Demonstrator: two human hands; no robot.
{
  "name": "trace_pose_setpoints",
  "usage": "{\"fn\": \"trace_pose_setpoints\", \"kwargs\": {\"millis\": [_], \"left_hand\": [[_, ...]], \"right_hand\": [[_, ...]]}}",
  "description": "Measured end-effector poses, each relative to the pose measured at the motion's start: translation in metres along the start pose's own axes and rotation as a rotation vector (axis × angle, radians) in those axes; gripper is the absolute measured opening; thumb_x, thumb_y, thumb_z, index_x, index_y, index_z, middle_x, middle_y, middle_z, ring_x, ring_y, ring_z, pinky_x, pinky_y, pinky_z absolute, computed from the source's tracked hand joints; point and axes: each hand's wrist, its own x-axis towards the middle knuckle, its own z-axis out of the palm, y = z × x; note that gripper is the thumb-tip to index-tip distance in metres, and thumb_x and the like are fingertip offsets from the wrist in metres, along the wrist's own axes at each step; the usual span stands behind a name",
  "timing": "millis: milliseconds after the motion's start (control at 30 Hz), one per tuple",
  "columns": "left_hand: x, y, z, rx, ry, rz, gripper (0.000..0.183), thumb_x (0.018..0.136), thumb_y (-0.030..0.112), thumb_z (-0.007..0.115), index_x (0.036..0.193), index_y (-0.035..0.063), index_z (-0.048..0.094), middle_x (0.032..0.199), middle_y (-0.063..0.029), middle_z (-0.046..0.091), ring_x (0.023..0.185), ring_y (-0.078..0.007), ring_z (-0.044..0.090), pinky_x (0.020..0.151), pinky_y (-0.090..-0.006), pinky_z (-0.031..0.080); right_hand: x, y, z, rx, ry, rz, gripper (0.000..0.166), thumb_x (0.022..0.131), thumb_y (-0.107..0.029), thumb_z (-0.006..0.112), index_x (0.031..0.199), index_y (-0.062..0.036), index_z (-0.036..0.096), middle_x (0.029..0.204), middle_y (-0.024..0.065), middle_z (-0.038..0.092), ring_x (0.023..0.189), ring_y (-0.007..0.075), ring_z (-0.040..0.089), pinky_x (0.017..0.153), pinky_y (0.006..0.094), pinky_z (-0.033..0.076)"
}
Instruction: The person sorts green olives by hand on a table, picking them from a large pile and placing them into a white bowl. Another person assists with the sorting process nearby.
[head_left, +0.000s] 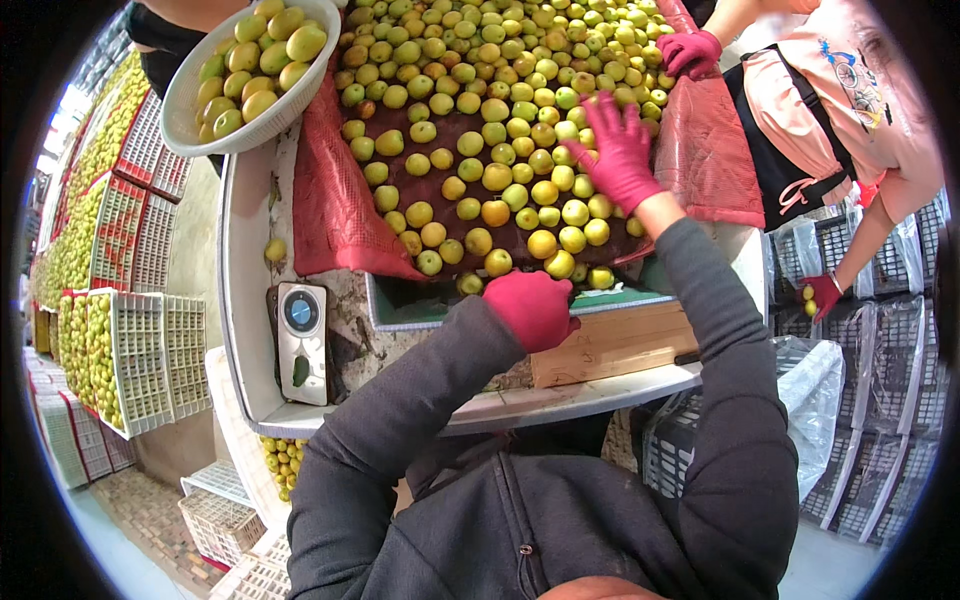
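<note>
Many green-yellow round fruits (496, 177) lie spread over a dark red sheet (450, 135) on a sorting table. My right hand (619, 154), in a dark pink glove, rests palm down with fingers spread on fruits at the right of the spread. My left hand (531, 311), in the same kind of glove, is curled at the near edge of the sheet, over the rim of a green-lined tray (405, 304). Whether it holds anything is hidden by the back of the glove.
A white basket of larger fruits (251, 71) stands at the table's far left corner. A phone (303, 345) lies near left, a wooden board (615, 341) in front. At right, a co-worker's gloved hand (690, 54) touches the sheet's edge. Fruit-filled crates (142, 360) stand left.
</note>
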Motion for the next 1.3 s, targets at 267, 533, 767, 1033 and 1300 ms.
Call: {"fn": "trace_pose_setpoints", "kwargs": {"millis": [267,533,767,1033,1300], "left_hand": [[0.006,-0.007,0.007,-0.012,-0.019,0.036,0.042,0.09,0.046,0.064,0.107,0.0082,0.068,0.088,-0.0194,0.071,0.085,-0.0404,0.069,0.076,-0.0519,0.055],[0.003,-0.003,0.01,-0.033,-0.015,-0.001,0.037,0.091,0.042,0.062,0.098,0.0076,0.071,0.085,-0.0169,0.072,0.083,-0.0388,0.071,0.073,-0.0508,0.056],[0.004,-0.013,0.018,-0.099,0.197,0.138,0.031,0.087,0.036,0.062,0.094,0.0075,0.071,0.084,-0.0167,0.072,0.078,-0.0395,0.07,0.069,-0.05,0.056],[-0.001,-0.001,0.0,-0.047,-0.003,-0.027,0.037,0.089,0.04,0.062,0.085,0.0057,0.076,0.083,-0.0186,0.073,0.079,-0.0385,0.071,0.07,-0.0509,0.056],[0.003,-0.005,0.013,-0.007,0.077,0.044,0.036,0.09,0.04,0.063,0.087,0.0061,0.075,0.082,-0.017,0.072,0.078,-0.0376,0.071,0.07,-0.05,0.056]], "right_hand": [[-0.022,-0.04,-0.017,0.059,-0.117,-0.117,0.08,0.091,-0.068,0.053,0.156,-0.0255,0.036,0.161,0.0175,0.032,0.143,0.0536,0.028,0.115,0.0701,0.019],[0.044,-0.127,-0.028,0.338,0.108,-0.441,0.074,0.094,-0.058,0.058,0.153,-0.0161,0.041,0.157,0.0136,0.041,0.145,0.0431,0.033,0.118,0.0641,0.018],[0.158,-0.205,0.021,0.099,0.153,-0.169,0.069,0.091,-0.071,0.05,0.149,-0.0327,0.049,0.158,0.0109,0.042,0.137,0.0444,0.045,0.111,0.0622,0.029],[0.046,-0.199,-0.011,0.418,0.087,-0.543,0.062,0.091,-0.058,0.061,0.138,-0.018,0.058,0.151,0.0134,0.047,0.138,0.0469,0.04,0.118,0.0642,0.019],[0.007,-0.139,-0.032,0.668,-0.046,-0.538,0.054,0.096,-0.045,0.062,0.136,-0.0093,0.058,0.145,0.0151,0.055,0.139,0.0371,0.045,0.119,0.0559,0.026]]}}
